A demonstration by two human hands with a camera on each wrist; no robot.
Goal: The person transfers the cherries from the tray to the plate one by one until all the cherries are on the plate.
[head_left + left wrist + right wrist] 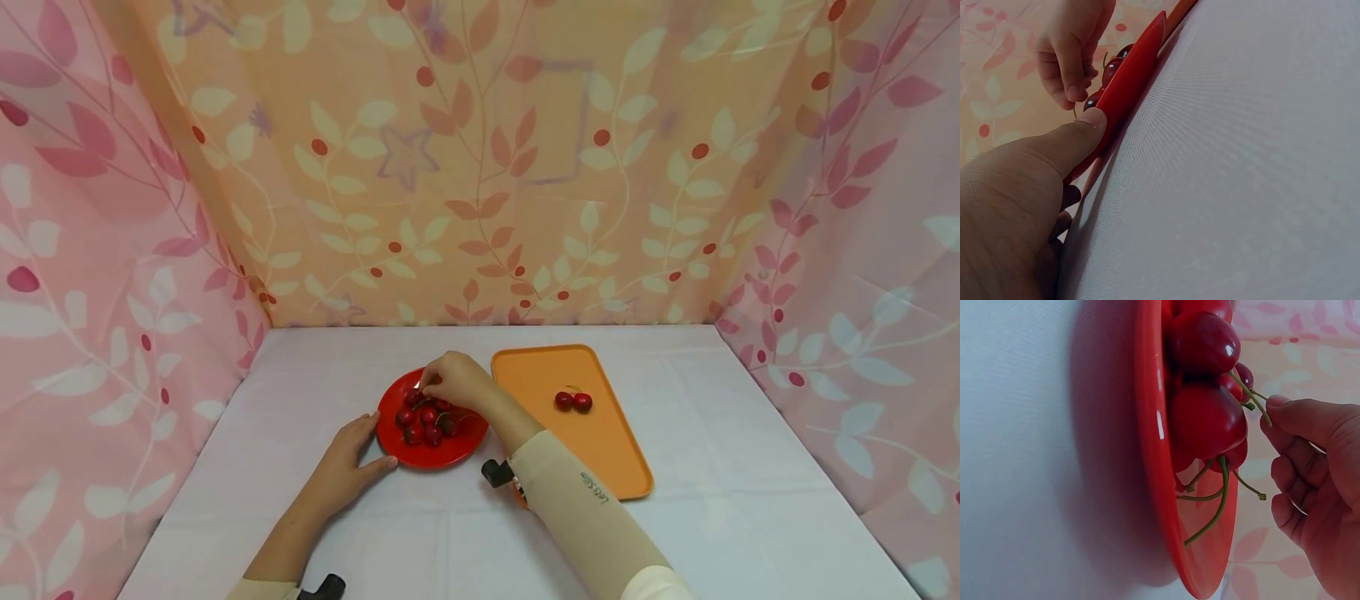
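On the white table, a round red plate (pixel 467 447) holds a heap of dark red cherries (pixel 432 434) with green stems. My left hand (pixel 341 471) grips the plate's near left edge, thumb on the rim (pixel 1105 128) and the other fingers partly hidden by it. Over the heap is my right hand (pixel 462 385), coming in from the right. In the right wrist view, its thumb and forefinger pinch a thin green cherry stem (pixel 1259 395); which cherry it belongs to is hard to tell. Two cherries (pixel 573 402) lie side by side on the orange tray (pixel 543 371).
The orange tray stands just right of the plate, partly under my right forearm (pixel 577 492). Patterned cloth walls (pixel 480 275) enclose the table at the back and both sides. A black wrist mount (pixel 497 473) sticks out from the right sleeve.
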